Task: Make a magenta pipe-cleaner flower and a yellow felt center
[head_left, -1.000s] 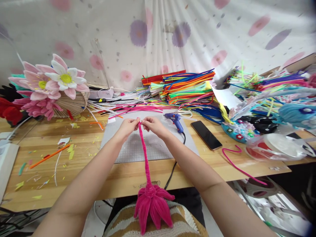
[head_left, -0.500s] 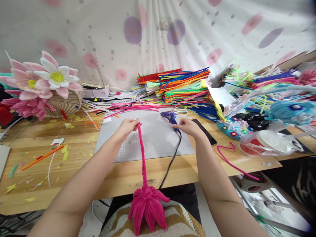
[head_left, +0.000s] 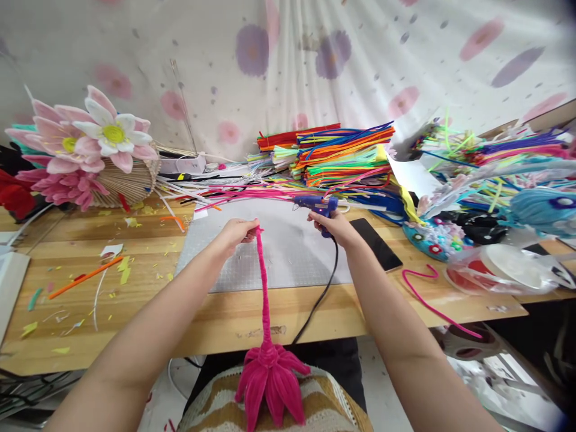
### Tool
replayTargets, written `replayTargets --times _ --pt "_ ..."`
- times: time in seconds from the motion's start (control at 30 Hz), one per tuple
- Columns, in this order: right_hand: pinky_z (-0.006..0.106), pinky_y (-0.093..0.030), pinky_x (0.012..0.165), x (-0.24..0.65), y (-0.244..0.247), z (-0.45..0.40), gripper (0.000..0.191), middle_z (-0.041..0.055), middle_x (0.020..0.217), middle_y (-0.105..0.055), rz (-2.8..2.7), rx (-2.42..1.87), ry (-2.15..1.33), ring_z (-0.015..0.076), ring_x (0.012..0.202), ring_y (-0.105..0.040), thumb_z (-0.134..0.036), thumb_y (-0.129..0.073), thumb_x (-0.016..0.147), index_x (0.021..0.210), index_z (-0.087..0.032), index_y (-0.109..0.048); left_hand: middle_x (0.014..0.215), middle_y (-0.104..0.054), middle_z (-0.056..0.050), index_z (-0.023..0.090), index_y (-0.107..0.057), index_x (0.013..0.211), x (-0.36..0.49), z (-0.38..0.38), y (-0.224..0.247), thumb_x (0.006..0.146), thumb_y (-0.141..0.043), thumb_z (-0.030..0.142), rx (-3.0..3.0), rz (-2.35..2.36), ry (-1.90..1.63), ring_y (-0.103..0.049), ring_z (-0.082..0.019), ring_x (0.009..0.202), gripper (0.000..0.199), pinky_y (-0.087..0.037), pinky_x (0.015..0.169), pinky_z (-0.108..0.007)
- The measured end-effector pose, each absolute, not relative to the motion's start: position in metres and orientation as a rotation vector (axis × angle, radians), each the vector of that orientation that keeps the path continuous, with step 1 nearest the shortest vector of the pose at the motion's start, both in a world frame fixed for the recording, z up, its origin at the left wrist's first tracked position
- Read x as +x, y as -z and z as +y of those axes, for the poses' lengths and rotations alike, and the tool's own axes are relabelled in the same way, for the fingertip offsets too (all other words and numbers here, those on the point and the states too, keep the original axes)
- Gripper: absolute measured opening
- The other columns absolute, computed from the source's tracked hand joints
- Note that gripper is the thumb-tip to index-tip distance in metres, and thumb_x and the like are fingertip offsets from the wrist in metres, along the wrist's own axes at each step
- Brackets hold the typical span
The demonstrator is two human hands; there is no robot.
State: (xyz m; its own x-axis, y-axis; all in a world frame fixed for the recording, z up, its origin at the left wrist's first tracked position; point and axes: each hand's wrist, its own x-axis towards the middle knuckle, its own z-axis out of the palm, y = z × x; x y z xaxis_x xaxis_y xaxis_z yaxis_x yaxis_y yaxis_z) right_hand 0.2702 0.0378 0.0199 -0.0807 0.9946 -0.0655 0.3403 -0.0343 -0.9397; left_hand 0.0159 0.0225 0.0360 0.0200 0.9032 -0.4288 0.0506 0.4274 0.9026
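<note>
1. The left hand (head_left: 237, 235) has its fingers pinched on the tip of a magenta stem (head_left: 264, 294), over the left part of a grey mat (head_left: 288, 261).
2. That stem belongs to a magenta fuzzy flower (head_left: 271, 384), which hangs head down past the near edge of the desk (head_left: 148, 318), its petals in front of the person's striped top (head_left: 333, 402).
3. The right hand (head_left: 338, 227) has its fingers wrapped round the handle of a blue glue gun (head_left: 317, 205), the nozzle pointing left; how far it is off the mat is hard to judge from this angle.
4. The gun's black cord (head_left: 321, 294) runs down over the near edge of the desk.
5. A dark phone (head_left: 377, 247) lies just beside the right forearm, with a bent pink strand (head_left: 443, 316) farther right.
6. Behind the mat are stacked bundles of coloured strands (head_left: 346, 153); at the far left stand pink and white flowers (head_left: 112, 135).
</note>
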Motion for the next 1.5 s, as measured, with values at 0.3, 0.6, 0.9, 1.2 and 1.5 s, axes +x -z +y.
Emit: replayTargets --times 0.3,0.6,0.9,1.2,1.5 --pt "0.020 -0.029 0.042 0.251 -0.067 0.033 0.042 -0.0022 0.051 -0.046 -2.057 -1.323 -1.327 0.0064 0.046 -0.040 -0.056 -0.059 0.068 0.070 -0.014 -0.058 0.044 -0.051 -0.001 0.011 -0.060 0.049 0.019 0.021 -0.042 0.059 -0.070 0.033 0.922 1.421 -0.829 -0.039 -0.007 0.041 0.026 -0.033 0.049 -0.024" --pt "0.020 -0.030 0.042 0.239 -0.069 0.036 0.043 -0.0011 0.055 -0.051 -2.096 -1.357 -1.310 0.0064 0.046 -0.042 -0.057 -0.061 0.065 0.070 -0.015 -0.057 0.045 -0.049 0.000 0.010 -0.061 0.051 0.012 0.020 -0.037 0.061 -0.069 0.033 0.953 1.409 -0.848 -0.038 -0.007 0.042 0.026 -0.033 0.051 -0.025" --pt "0.021 -0.031 0.043 0.238 -0.071 0.039 0.044 -0.0014 0.055 -0.051 -2.146 -1.370 -1.263 0.0065 0.047 -0.042 -0.059 -0.060 0.065 0.067 -0.015 -0.057 0.045 -0.049 0.001 0.011 -0.061 0.052 0.014 0.019 -0.045 0.056 -0.072 0.034 0.958 1.409 -0.838 -0.039 -0.007 0.044 0.026 -0.032 0.051 -0.025" --pt "0.021 -0.031 0.044 0.238 -0.071 0.039 0.045 -0.0007 0.056 -0.052 -2.128 -1.401 -1.277 0.0067 0.047 -0.042 -0.059 -0.061 0.064 0.068 -0.015 -0.057 0.044 -0.048 0.001 0.011 -0.060 0.050 0.013 0.018 -0.045 0.058 -0.070 0.033 0.976 1.426 -0.834 -0.038 -0.007 0.043 0.025 -0.033 0.052 -0.025" --pt "0.021 -0.030 0.043 0.245 -0.069 0.040 0.046 -0.0009 0.054 -0.050 -2.149 -1.405 -1.261 0.0065 0.046 -0.042 -0.060 -0.060 0.064 0.066 -0.015 -0.055 0.045 -0.050 0.000 0.011 -0.062 0.051 0.012 0.018 -0.046 0.057 -0.071 0.033 0.974 1.431 -0.835 -0.039 -0.007 0.044 0.025 -0.033 0.053 -0.026"
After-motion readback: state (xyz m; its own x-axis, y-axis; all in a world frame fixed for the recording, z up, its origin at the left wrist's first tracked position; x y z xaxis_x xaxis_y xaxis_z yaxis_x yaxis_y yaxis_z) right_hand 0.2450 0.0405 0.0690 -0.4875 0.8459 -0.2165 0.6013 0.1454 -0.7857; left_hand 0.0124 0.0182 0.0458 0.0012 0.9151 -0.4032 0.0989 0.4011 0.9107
